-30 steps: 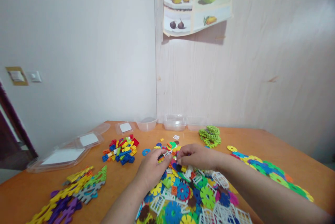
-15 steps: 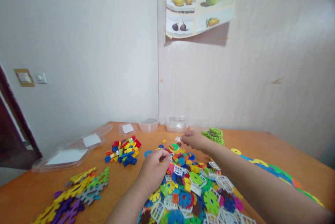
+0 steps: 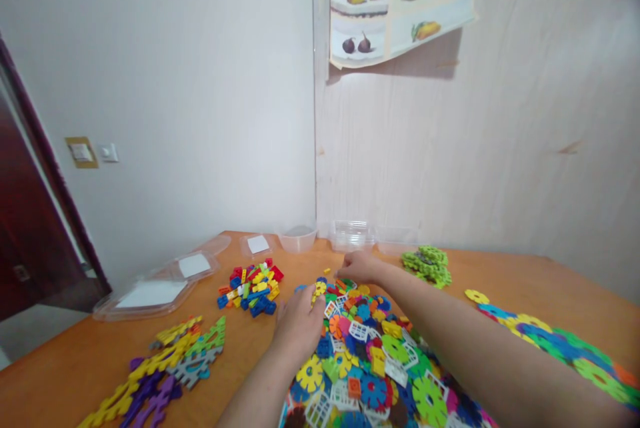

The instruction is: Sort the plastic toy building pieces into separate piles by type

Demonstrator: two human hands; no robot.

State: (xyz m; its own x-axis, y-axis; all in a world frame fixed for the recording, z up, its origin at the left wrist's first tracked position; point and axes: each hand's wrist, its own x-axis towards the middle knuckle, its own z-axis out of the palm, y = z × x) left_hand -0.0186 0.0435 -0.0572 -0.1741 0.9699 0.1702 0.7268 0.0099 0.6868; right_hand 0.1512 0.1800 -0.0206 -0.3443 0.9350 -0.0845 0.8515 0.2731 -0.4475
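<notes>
A heap of colourful toothed discs and white lattice pieces [image 3: 373, 355] covers the orange table [image 3: 250, 348] in front of me. My left hand [image 3: 300, 325] lies palm down on the heap's left edge. Its fingertips pinch a small yellow disc [image 3: 319, 289] that stands upright. My right hand [image 3: 357, 267] reaches to the far end of the heap with its fingers curled down onto the table. Whatever is under those fingers is hidden.
A pile of small coloured bricks [image 3: 251, 287] lies at the left. Flat interlocking pieces [image 3: 165, 368] lie at the near left, green discs [image 3: 427, 265] at the far right, and a chain of discs [image 3: 555, 341] along the right. Clear tubs [image 3: 350, 235] and lids [image 3: 155, 291] stand near the wall.
My right hand left the middle of the heap, moved to its far end and stays there. My left hand opened from a fist and slid forward to the yellow disc. The view shifted left.
</notes>
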